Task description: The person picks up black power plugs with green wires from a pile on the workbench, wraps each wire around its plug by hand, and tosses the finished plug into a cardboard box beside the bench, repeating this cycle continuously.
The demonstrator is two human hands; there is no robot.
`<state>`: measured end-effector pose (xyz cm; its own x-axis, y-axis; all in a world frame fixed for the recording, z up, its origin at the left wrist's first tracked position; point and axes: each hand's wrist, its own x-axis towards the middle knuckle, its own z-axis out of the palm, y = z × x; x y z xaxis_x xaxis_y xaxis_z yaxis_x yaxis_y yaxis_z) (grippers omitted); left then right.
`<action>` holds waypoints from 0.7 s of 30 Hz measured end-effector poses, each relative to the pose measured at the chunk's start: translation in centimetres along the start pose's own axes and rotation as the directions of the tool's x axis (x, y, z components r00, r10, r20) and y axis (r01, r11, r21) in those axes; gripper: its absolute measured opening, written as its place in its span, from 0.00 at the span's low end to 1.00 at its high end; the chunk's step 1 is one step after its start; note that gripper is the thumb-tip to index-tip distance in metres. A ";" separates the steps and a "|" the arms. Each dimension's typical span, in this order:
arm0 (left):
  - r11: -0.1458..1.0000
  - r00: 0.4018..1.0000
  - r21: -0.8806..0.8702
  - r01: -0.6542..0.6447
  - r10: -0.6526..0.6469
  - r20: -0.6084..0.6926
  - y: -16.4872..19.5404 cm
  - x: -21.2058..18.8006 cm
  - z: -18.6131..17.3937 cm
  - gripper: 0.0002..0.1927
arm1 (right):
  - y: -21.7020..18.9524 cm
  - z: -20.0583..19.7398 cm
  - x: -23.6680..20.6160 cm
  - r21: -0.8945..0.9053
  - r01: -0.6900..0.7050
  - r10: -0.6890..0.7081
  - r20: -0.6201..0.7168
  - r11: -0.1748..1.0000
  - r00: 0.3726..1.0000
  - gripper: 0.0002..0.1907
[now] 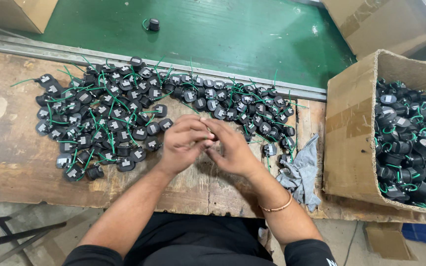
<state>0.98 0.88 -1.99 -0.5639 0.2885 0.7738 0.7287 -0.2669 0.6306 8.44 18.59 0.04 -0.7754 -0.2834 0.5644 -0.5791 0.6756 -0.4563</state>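
hiding between both hands (pixel 208 143), a small black part's (pixel 215 138) orientation is unreadable.

The scene is evenly and brightly lit from above, with only soft, short shadows under the hands and beside the cardboard box (pixel 351 123). The green belt (pixel 232 34) carries a pale sheen near the top right. Focus is sharp across the wooden surface (pixel 16 157). Wide-angle distortion bends the straight edges outward toward the corners, and the lower corners fall darker.
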 end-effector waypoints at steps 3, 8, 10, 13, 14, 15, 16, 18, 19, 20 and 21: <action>0.985 0.997 0.155 -0.075 0.069 0.045 0.5 -0.1 0.0 0.13 | -0.1 0.9 -0.2 0.204 -0.162 0.157 0.039 0.965 0.987 0.33; 0.998 0.998 -0.004 0.059 -0.059 0.028 0.5 -0.8 0.1 0.14 | 0.8 1.2 -0.8 0.273 -0.161 0.127 0.136 0.948 0.982 0.25; 0.999 0.998 -0.013 0.048 -0.048 0.027 0.4 -1.0 0.0 0.13 | 1.0 1.1 -0.8 0.325 -0.136 0.095 0.140 0.936 0.986 0.25; 0.993 0.996 -0.104 0.052 -0.044 0.079 0.2 -0.7 -0.8 0.09 | 1.4 0.7 -0.7 0.361 -0.167 0.106 0.182 0.917 0.978 0.21; 0.995 0.994 -0.091 0.034 -0.024 0.111 0.3 -0.5 -1.2 0.08 | 1.5 0.5 -0.8 0.367 -0.190 0.126 0.192 0.911 0.973 0.21; 0.997 0.990 -0.078 0.014 -0.003 0.143 0.3 -0.3 -1.7 0.08 | 1.7 0.5 -0.8 0.371 -0.212 0.145 0.201 0.904 0.969 0.21; 0.998 0.984 -0.067 -0.006 0.018 0.177 0.4 0.0 -2.1 0.07 | 1.8 0.5 -0.8 0.369 -0.206 0.148 0.181 0.906 0.972 0.21; 0.998 0.982 -0.068 0.004 0.009 0.191 0.4 0.6 -2.4 0.07 | 2.2 0.5 -0.9 0.361 -0.196 0.154 0.142 0.912 0.978 0.22; 0.998 0.980 -0.068 0.009 0.005 0.197 0.5 0.8 -2.4 0.07 | 2.3 0.7 -1.0 0.402 -0.240 0.193 0.154 0.884 0.969 0.21; 0.999 0.984 -0.052 0.007 0.003 0.180 0.5 1.0 -2.4 0.07 | 2.3 0.8 -1.2 0.442 -0.283 0.231 0.169 0.851 0.958 0.19; 0.999 0.987 -0.036 0.004 0.002 0.163 0.5 1.1 -2.3 0.07 | 2.4 1.0 -1.3 0.480 -0.323 0.266 0.185 0.815 0.946 0.18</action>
<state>-0.16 -1.09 -0.63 -0.4913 0.4339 0.7552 0.7122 -0.2990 0.6351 7.76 19.91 -2.47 -0.9343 -0.2145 0.2849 -0.3423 0.3158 -0.8849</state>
